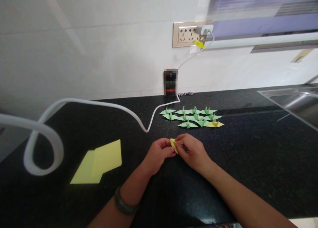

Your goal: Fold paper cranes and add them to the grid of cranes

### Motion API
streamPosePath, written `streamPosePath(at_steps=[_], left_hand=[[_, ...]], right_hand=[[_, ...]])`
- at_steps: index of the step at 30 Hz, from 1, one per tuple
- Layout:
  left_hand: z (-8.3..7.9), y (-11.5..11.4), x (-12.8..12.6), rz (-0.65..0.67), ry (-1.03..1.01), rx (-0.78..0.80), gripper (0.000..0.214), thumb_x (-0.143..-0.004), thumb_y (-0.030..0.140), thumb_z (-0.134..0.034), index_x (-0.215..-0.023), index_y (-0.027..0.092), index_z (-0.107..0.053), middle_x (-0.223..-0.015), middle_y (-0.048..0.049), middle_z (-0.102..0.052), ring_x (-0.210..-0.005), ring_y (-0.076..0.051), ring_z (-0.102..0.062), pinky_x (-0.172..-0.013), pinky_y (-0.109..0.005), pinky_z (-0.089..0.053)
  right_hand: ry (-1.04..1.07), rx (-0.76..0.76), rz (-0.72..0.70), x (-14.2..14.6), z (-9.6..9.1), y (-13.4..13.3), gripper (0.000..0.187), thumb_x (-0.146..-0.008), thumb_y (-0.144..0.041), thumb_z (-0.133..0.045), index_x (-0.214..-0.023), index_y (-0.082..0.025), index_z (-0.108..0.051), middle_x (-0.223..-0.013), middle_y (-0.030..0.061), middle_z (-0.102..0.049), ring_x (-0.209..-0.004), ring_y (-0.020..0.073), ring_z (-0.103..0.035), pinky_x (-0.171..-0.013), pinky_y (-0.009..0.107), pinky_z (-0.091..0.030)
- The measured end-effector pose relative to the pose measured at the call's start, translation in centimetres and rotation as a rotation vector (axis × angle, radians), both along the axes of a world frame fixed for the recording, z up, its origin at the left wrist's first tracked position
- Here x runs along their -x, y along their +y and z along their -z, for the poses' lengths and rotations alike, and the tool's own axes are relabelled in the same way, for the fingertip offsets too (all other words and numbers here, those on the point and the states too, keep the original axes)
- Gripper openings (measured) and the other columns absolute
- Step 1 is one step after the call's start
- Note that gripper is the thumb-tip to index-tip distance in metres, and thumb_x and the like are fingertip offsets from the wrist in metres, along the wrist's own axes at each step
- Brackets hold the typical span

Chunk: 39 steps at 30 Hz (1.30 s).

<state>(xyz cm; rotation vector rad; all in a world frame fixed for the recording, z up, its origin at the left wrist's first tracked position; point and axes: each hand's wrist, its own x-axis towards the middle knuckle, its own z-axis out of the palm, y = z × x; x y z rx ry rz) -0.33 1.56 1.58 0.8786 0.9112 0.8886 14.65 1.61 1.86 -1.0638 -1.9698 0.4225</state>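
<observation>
Between both hands is a small piece of folded yellow paper [173,143], partly covered by fingers. My left hand [159,154] pinches its left side with thumb and fingers. From the right, my right hand [192,151] grips the same paper, fingertips closed on it. Just beyond the hands stand several green paper cranes [188,124] in rows, wings spread. One yellow paper crane [215,123] sits at the right end of the nearest row. To the left of my left forearm lie sheets of yellow paper [108,156], overlapping on the dark counter [139,201].
A thick white cable [111,104] loops over the counter's left side and runs to the wall. A blurred-out device [170,82] leans on the wall below a socket panel [185,34] with a plug [205,29]. At far right is a metal sink [295,100]. A beaded string [186,94] lies by the wall.
</observation>
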Motion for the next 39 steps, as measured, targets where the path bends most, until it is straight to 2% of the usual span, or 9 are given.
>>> streamPosePath(at_steps=[7, 15, 19, 23, 26, 29, 32, 36, 39], left_hand=[[-0.1, 0.1, 0.2, 0.021, -0.029, 0.021, 0.015, -0.068, 0.021, -0.057, -0.080, 0.011, -0.059, -0.075, -0.0041, -0.060, -0.069, -0.012, -0.056, -0.067, -0.028, -0.045], [-0.1, 0.0, -0.1, 0.000, 0.017, 0.015, 0.014, -0.066, 0.024, -0.059, -0.074, 0.012, -0.058, -0.070, -0.0019, -0.059, -0.066, -0.011, -0.056, -0.064, -0.026, -0.046], [0.1, -0.1, -0.4, -0.027, 0.084, -0.014, 0.018, -0.061, 0.018, -0.062, -0.077, 0.013, -0.055, -0.073, -0.0010, -0.059, -0.065, -0.010, -0.056, -0.060, -0.023, -0.045], [0.1, 0.0, -0.4, -0.035, 0.151, -0.015, 0.024, -0.059, 0.020, -0.063, -0.080, 0.014, -0.051, -0.065, 0.0006, -0.058, -0.050, -0.008, -0.054, -0.049, -0.021, -0.043], [-0.3, 0.2, 0.0, 0.004, 0.212, -0.053, 0.021, -0.064, 0.023, -0.058, -0.082, 0.013, -0.052, -0.064, 0.0004, -0.057, -0.042, -0.006, -0.047, -0.043, -0.020, -0.040], [-0.4, 0.2, 0.3, 0.083, 0.284, -0.110, 0.017, -0.070, 0.028, -0.051, -0.076, 0.013, -0.054, -0.057, 0.0018, -0.053, -0.040, -0.005, -0.043, -0.041, -0.019, -0.039], [-0.1, 0.1, 0.3, 0.132, 0.357, -0.137, 0.019, -0.072, 0.032, -0.048, -0.071, 0.013, -0.053, -0.051, 0.0033, -0.049, -0.038, -0.006, -0.043, -0.039, -0.019, -0.038], [0.3, 0.0, 0.0, 0.131, 0.407, -0.102, 0.015, -0.069, 0.027, -0.051, -0.076, 0.014, -0.052, -0.064, -0.0005, -0.057, -0.043, -0.007, -0.049, -0.043, -0.020, -0.041], [0.3, 0.1, 0.1, 0.148, 0.397, -0.119, 0.013, -0.069, 0.024, -0.049, -0.075, 0.014, -0.053, -0.061, 0.0003, -0.056, -0.041, -0.006, -0.045, -0.041, -0.019, -0.038]], right_hand=[[0.009, 0.023, 0.022, 0.0, -0.1, 0.0, 0.009, -0.076, -0.017, -0.050, -0.069, -0.017, -0.054, -0.080, 0.0048, -0.057, -0.074, 0.0124, -0.053, -0.067, 0.026, -0.044], [0.018, 0.027, 0.013, 0.0, -0.1, 0.0, 0.008, -0.076, -0.017, -0.050, -0.069, -0.017, -0.055, -0.080, 0.0046, -0.057, -0.074, 0.0122, -0.054, -0.067, 0.025, -0.043], [0.025, 0.038, 0.000, 0.1, 0.0, -0.2, 0.007, -0.074, -0.017, -0.051, -0.069, -0.017, -0.055, -0.079, 0.0047, -0.057, -0.074, 0.0125, -0.054, -0.066, 0.025, -0.043], [0.092, 0.145, 0.029, 0.0, 0.4, 0.1, 0.009, -0.073, -0.019, -0.052, -0.065, -0.016, -0.055, -0.077, 0.0039, -0.059, -0.069, 0.0121, -0.054, -0.062, 0.024, -0.043], [0.203, 0.326, 0.105, -0.2, 1.0, 0.6, 0.010, -0.073, -0.023, -0.052, -0.067, -0.016, -0.055, -0.070, 0.0028, -0.059, -0.060, 0.0114, -0.054, -0.054, 0.023, -0.042], [0.274, 0.482, 0.110, -0.3, 1.6, 1.0, 0.010, -0.072, -0.026, -0.053, -0.070, -0.016, -0.055, -0.062, 0.0007, -0.058, -0.054, 0.0108, -0.052, -0.049, 0.022, -0.041], [0.260, 0.497, 0.063, -0.3, 1.8, 1.0, 0.010, -0.071, -0.025, -0.054, -0.070, -0.016, -0.056, -0.066, 0.0015, -0.060, -0.057, 0.0113, -0.053, -0.051, 0.022, -0.041], [0.238, 0.473, 0.077, -0.1, 1.6, 0.8, 0.009, -0.070, -0.024, -0.055, -0.067, -0.016, -0.057, -0.067, 0.0023, -0.060, -0.060, 0.0119, -0.053, -0.054, 0.023, -0.041], [0.259, 0.511, 0.093, 0.0, 1.6, 0.8, 0.009, -0.070, -0.024, -0.055, -0.067, -0.016, -0.056, -0.065, 0.0017, -0.059, -0.058, 0.0114, -0.053, -0.052, 0.022, -0.041]])
